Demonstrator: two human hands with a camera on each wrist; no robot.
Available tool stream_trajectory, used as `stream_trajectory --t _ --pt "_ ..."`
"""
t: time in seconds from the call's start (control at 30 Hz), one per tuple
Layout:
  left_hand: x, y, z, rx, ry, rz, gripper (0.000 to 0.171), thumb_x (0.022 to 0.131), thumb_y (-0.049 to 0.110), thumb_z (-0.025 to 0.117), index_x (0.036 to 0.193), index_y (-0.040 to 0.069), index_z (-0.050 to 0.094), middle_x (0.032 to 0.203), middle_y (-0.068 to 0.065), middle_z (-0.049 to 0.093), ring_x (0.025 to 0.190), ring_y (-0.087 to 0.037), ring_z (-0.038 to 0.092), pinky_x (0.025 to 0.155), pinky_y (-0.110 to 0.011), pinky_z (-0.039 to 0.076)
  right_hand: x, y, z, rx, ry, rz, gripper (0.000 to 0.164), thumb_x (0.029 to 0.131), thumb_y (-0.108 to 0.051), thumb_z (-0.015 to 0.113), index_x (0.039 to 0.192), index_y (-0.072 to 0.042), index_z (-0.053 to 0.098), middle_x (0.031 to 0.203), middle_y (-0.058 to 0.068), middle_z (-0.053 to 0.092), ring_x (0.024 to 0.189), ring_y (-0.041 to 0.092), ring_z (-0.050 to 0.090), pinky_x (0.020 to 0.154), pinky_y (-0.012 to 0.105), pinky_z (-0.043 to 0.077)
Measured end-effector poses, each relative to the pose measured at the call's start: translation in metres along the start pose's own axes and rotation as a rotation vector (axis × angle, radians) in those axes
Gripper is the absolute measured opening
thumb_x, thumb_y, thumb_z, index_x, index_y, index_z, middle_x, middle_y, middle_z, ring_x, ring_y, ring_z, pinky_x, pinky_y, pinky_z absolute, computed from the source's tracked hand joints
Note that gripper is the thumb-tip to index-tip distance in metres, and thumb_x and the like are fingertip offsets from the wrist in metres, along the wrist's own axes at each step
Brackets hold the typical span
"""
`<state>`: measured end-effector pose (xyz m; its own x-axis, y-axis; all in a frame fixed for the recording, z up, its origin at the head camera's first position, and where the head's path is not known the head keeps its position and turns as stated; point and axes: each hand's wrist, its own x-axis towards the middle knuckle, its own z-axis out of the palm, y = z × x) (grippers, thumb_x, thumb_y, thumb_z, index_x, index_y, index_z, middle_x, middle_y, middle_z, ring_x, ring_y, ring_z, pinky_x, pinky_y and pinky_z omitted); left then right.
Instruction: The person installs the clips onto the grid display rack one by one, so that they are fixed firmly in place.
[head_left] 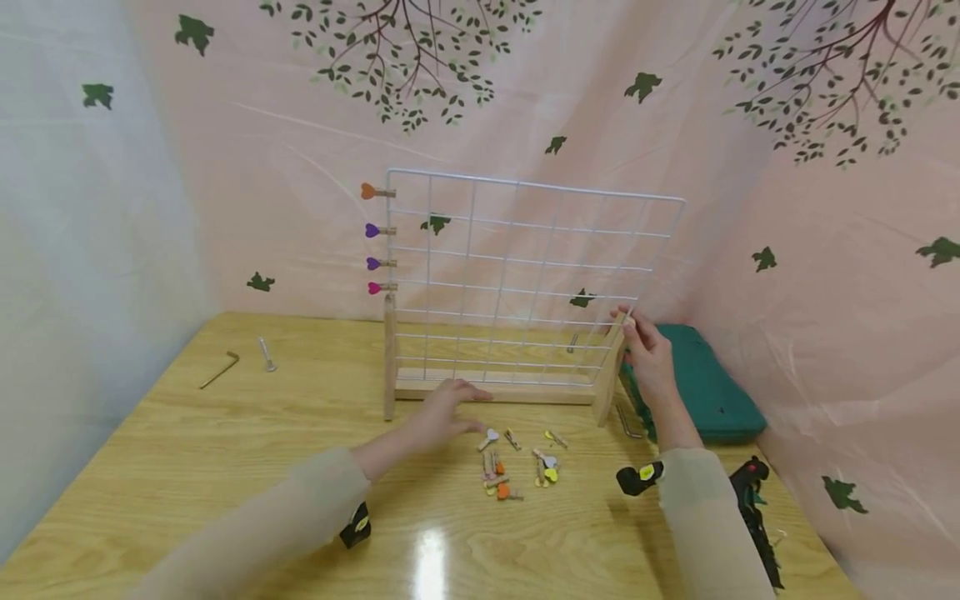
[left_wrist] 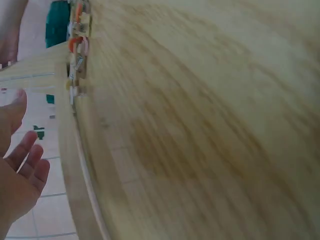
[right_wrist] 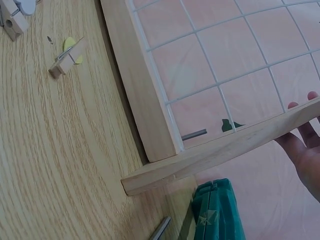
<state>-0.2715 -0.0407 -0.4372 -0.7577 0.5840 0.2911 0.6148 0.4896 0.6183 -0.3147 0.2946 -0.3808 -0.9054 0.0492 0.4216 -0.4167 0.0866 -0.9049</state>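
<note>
A white wire grid (head_left: pixel 517 182) stands upright in a wooden frame (head_left: pixel 517 393) on the table. My right hand (head_left: pixel 651 362) grips the frame's right wooden post (right_wrist: pixel 215 150) near its top, with fingers on both sides of it. Held out above the table before the frame, my left hand (head_left: pixel 438 417) has extended fingers and nothing in it. Near its fingertips lie several small clothespins (head_left: pixel 508 493) with coloured hearts. Along the grid's left edge, several heart clothespins (head_left: pixel 382 231) are clipped in a column: orange, purple and pink.
Behind the right post lies a green case (head_left: pixel 701 383), with a hex key (head_left: pixel 627 423) beside it. Another hex key (head_left: pixel 220 371) and a bolt (head_left: pixel 266 354) lie at the left. A black tool (head_left: pixel 753 508) rests near the right edge. Printed fabric (head_left: pixel 810 375) hangs around the table.
</note>
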Motion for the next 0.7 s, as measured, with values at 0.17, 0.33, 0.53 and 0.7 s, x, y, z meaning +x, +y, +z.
stream_trajectory --t 0.17,0.33,0.53,0.7 --pt "0.007 -0.01 0.013 0.005 -0.123 0.011 0.042 0.078 0.024 0.067 0.118 0.014 0.057 0.116 0.001 0.055 0.104 -0.018 0.049 0.086 -0.034 0.044 0.0 0.002 0.001 -0.005 -0.003 -0.018 0.036 0.093 -0.021 0.043 0.127 -0.011 0.048 0.125 0.011 0.051 0.096 0.013 0.056 0.062 0.025 0.051" --pt "0.017 -0.018 0.024 0.036 -0.202 0.058 0.035 0.076 0.023 0.068 0.109 0.013 0.063 0.105 0.002 0.059 0.092 -0.011 0.053 0.079 -0.022 0.046 0.0 0.001 -0.002 -0.02 -0.004 -0.024 0.036 0.093 -0.022 0.044 0.128 -0.012 0.048 0.126 0.01 0.051 0.098 0.019 0.054 0.059 0.024 0.05" --pt "0.02 -0.02 0.03 0.017 -0.228 0.06 0.025 0.075 0.02 0.068 0.097 0.007 0.067 0.091 0.0 0.059 0.08 -0.008 0.057 0.07 -0.015 0.046 0.0 0.001 -0.001 -0.027 -0.003 0.006 0.037 0.093 -0.023 0.044 0.128 -0.012 0.048 0.128 0.013 0.048 0.099 0.022 0.052 0.061 0.025 0.05" --pt "0.02 -0.023 0.027 -0.042 -0.206 -0.003 0.017 0.074 0.018 0.071 0.088 0.009 0.067 0.085 0.001 0.059 0.076 -0.008 0.056 0.068 -0.017 0.046 0.001 0.002 -0.001 -0.01 -0.019 -0.003 0.037 0.094 -0.02 0.043 0.129 -0.01 0.046 0.128 0.013 0.048 0.099 0.02 0.052 0.061 0.025 0.05"
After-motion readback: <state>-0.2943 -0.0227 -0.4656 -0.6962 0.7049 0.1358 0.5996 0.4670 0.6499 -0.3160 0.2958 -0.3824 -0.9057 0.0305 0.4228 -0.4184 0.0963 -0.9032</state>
